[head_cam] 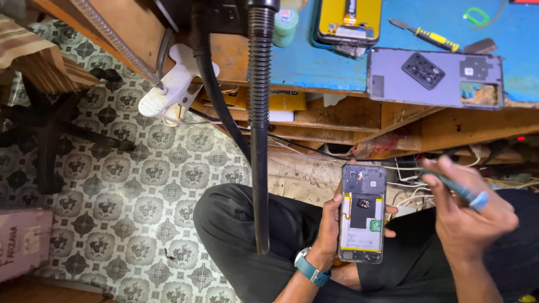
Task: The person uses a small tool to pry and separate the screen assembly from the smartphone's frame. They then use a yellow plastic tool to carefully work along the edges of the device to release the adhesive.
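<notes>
My left hand (330, 224) holds an opened smartphone (362, 213) upright over my lap, its back removed so the battery and board show. A blue watch sits on that wrist. My right hand (469, 213) is just right of the phone, gripping a thin teal-handled tool (457, 188) whose tip points toward the phone's upper right edge; the tool is blurred. A grey phone back cover (435, 78) lies at the workbench edge above. A second opened phone with a yellow frame (348, 22) lies farther back on the blue mat.
The wooden workbench (337, 115) carries a blue mat (314, 62), a yellow-handled screwdriver (429, 38) and a green loop of wire (477, 15). A black gooseneck arm (259, 129) hangs in front. A white clamp (177, 81) grips the bench edge. Patterned tile floor (129, 191) lies left.
</notes>
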